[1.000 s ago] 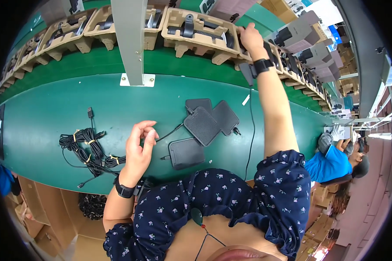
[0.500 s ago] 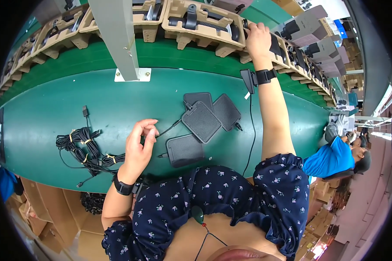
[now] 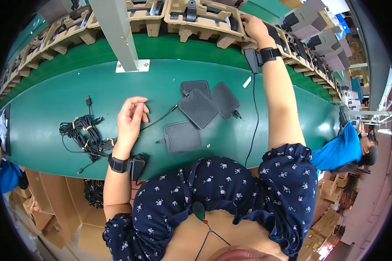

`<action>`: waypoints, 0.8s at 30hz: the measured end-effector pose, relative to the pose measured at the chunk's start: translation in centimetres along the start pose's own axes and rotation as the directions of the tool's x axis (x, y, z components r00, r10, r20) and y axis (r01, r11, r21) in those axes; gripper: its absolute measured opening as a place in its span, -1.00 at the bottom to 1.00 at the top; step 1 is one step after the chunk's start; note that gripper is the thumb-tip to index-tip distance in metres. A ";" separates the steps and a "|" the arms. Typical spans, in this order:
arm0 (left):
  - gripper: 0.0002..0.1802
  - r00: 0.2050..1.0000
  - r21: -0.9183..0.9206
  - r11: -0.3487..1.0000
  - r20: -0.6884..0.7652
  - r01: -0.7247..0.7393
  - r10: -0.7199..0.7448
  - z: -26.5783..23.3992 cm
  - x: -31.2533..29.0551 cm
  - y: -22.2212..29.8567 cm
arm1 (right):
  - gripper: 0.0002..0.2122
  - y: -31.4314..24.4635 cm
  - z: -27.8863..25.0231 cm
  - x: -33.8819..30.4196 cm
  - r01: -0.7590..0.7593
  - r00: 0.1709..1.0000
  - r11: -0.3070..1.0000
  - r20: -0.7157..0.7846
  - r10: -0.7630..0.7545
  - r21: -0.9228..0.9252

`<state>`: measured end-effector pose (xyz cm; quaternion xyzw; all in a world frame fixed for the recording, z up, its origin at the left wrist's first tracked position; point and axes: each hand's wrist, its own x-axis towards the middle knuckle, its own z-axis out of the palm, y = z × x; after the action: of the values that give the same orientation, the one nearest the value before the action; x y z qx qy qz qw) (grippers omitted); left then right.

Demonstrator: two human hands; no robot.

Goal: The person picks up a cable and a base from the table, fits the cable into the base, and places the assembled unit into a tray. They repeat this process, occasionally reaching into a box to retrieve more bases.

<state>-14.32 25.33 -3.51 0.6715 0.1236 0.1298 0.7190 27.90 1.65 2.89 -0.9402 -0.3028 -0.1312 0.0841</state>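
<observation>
My left hand [image 3: 132, 116] hovers over the green table, fingers loosely curled and thumb apart, with nothing visible in it. Behind it runs a thin black cable [image 3: 160, 118] that leads to a flat dark-grey ribbed pad [image 3: 199, 108]. This pad overlaps several similar ones, among them a lower pad [image 3: 183, 137] and a right-hand pad [image 3: 224, 100]. My right arm is stretched far forward. At its end my right hand [image 3: 255, 29] dips with bent fingers into a brown moulded-pulp tray [image 3: 247, 41]; its fingertips are partly hidden, and what they grip cannot be made out.
Bundled black cables [image 3: 85, 137] lie left on the table [image 3: 43, 104]. A grey metal post [image 3: 116, 37] is bolted to the far edge. Pulp trays [image 3: 204, 27] with black parts line the back. A co-worker in blue [image 3: 339, 150] sits at far right. Cartons [image 3: 59, 195] stand below left.
My left hand has drawn away to the left from the pads' cable. My right hand stays at the tray, its fingers reaching a little further left. The view has shifted slightly.
</observation>
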 end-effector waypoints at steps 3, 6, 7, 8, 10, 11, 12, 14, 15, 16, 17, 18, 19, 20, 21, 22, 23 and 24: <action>-0.83 1.000 0.029 1.000 -0.010 -0.012 0.012 -0.3 -0.3 -0.2 | -0.68 -2.1 0.0 -3.1 0.082 0.990 0.971 -0.092 -0.104 -0.223; -0.84 0.999 0.055 0.997 -0.026 -0.046 0.047 -0.4 -0.5 -0.3 | -0.61 -7.2 -3.5 -8.4 0.083 0.952 0.991 -0.287 -0.111 -0.106; -0.84 0.999 0.056 0.998 -0.014 -0.035 0.036 0.0 -0.3 -0.3 | -0.58 -8.0 -4.1 -10.7 0.089 0.973 0.994 -0.218 -0.071 0.069; -0.84 1.000 0.062 0.998 -0.007 -0.021 0.021 0.0 -0.2 -0.4 | -0.48 -9.7 -5.0 -12.9 0.294 0.954 0.943 -0.111 -0.279 0.156; -0.84 1.000 0.070 0.997 -0.007 -0.028 0.029 -0.4 -0.2 -1.0 | -0.28 -13.2 -6.0 -17.5 0.550 0.811 0.804 0.086 -0.579 0.227; -0.84 0.999 0.070 0.997 0.001 -0.033 0.033 -0.3 -0.1 -1.1 | -0.17 -14.2 -6.3 -19.4 0.623 0.730 0.757 0.202 -0.653 0.195; -0.84 0.999 0.072 0.997 -0.002 -0.033 0.033 -0.4 -0.1 -1.1 | -0.11 -15.0 -6.4 -20.7 0.575 0.695 0.768 0.326 -0.641 0.282; -0.85 0.999 0.052 0.998 -0.015 -0.041 0.042 -0.7 -0.1 -1.2 | -0.08 -15.9 -5.8 -22.3 0.520 0.646 0.788 0.451 -0.616 0.331; -0.85 0.999 0.052 0.998 -0.018 -0.044 0.045 -0.6 -0.1 -1.1 | -0.08 -15.7 -5.3 -22.4 0.523 0.645 0.786 0.450 -0.618 0.330; -0.85 0.999 0.064 0.997 -0.012 -0.049 0.050 -0.3 -0.1 -1.0 | -0.11 -15.6 -4.8 -22.5 0.508 0.649 0.789 0.448 -0.614 0.346; -0.85 0.999 0.080 0.995 -0.008 -0.053 0.054 -0.3 -0.1 -0.9 | -0.14 -15.4 -4.3 -22.3 0.494 0.653 0.790 0.445 -0.613 0.364; -0.85 0.998 0.084 0.995 -0.015 -0.054 0.055 -0.4 -0.3 -0.7 | -0.26 -15.2 -4.0 -22.1 0.529 0.683 0.770 0.359 -0.636 0.358; -0.85 0.998 0.082 0.995 -0.011 -0.060 0.061 -0.6 -0.7 -0.6 | -0.26 -14.9 -4.0 -21.8 0.535 0.679 0.764 0.354 -0.643 0.362; -0.84 0.998 0.081 0.994 -0.004 -0.067 0.068 -0.9 -1.1 -0.4 | -0.35 -14.9 -4.2 -21.3 0.527 0.676 0.749 0.336 -0.656 0.401; -0.84 0.997 0.079 0.994 0.004 -0.072 0.072 -1.0 -1.2 0.4 | -0.43 -14.6 -4.5 -20.9 0.511 0.682 0.744 0.323 -0.656 0.431; -0.78 0.993 0.217 0.971 -0.028 -0.103 0.111 -1.6 -1.7 1.6 | -0.60 -14.7 -5.0 -20.3 0.462 0.768 0.787 0.259 -0.586 0.409; -0.70 0.987 0.350 0.928 -0.053 -0.125 0.153 -2.0 -2.4 3.1 | -0.70 -14.2 -4.8 -19.4 0.435 0.840 0.774 0.104 -0.533 0.461; -0.59 0.983 0.494 0.855 -0.001 -0.159 0.183 -2.2 -3.0 4.4 | -0.74 -13.6 -5.6 -18.3 0.286 0.925 0.843 0.100 -0.367 0.456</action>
<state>-17.94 26.60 0.77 0.8372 0.1097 0.1733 0.5070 4.40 1.24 3.79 -0.8401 -0.4867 0.0139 0.2391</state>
